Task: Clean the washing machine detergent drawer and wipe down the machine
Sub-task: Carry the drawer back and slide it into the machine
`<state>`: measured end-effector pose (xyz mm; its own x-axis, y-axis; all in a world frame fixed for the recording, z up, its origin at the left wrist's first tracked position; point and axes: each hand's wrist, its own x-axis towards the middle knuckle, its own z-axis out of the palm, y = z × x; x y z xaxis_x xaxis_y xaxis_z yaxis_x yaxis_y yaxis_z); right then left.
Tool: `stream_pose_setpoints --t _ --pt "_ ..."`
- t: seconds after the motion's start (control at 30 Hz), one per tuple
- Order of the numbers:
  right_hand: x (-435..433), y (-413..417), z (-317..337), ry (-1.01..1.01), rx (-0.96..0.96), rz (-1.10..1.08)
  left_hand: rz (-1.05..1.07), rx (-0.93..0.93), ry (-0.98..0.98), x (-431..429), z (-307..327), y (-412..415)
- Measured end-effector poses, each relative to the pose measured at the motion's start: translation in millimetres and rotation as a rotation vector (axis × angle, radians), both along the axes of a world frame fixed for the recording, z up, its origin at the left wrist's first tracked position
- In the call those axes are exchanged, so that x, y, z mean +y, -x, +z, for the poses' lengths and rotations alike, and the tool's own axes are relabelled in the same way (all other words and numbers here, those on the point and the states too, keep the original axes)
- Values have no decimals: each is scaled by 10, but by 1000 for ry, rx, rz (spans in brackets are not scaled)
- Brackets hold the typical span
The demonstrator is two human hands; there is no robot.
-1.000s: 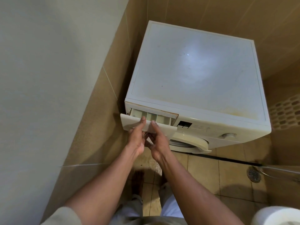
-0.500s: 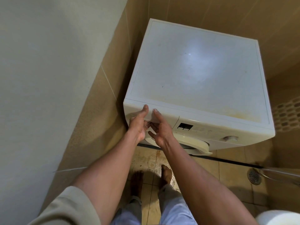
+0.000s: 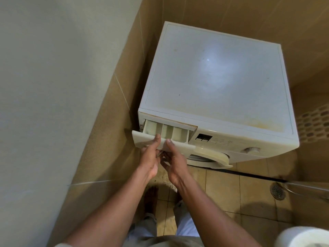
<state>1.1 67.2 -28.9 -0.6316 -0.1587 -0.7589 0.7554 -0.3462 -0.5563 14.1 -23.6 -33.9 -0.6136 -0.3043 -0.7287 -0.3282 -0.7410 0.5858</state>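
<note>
Detergent drawer (image 3: pixel 165 132), shut half a second earlier, was pulled partway out at the washing machine's (image 3: pixel 213 77) front left. Left hand (image 3: pixel 150 157) and right hand (image 3: pixel 175 161), side by side, gripped its front panel. Likely coming out for cleaning.

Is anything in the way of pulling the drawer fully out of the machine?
Nothing visible. The left hand and right hand grip the drawer front; the space toward the person is free. The door lies below its path.
</note>
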Motion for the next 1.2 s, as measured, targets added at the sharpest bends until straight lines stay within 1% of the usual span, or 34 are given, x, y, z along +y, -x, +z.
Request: stream_pose_setpoints --t 0.23,0.37,0.47,0.67,0.77,0.9,1.03,1.2 --pt "146 -566 38 3 -50 25 31 -32 -42 117 -15 -604" --pt "143 -599 67 38 -59 -24 67 -14 -61 128 -48 -635" --pt "151 -575 46 54 -65 -17 64 -18 -64 117 -61 -629" --pt "27 -207 6 -12 -42 18 62 -13 -30 34 -35 -213" --pt "-34 82 17 -16 -17 38 42 1 -11 -19 -56 89" --pt "-77 390 -43 2 0 7 33 23 -25 -68 -17 383" --pt "-89 612 -142 -17 -30 55 51 26 -35 -96 -35 579" --pt "-123 781 -176 -35 -61 91 10 27 -23 -147 -86 723"
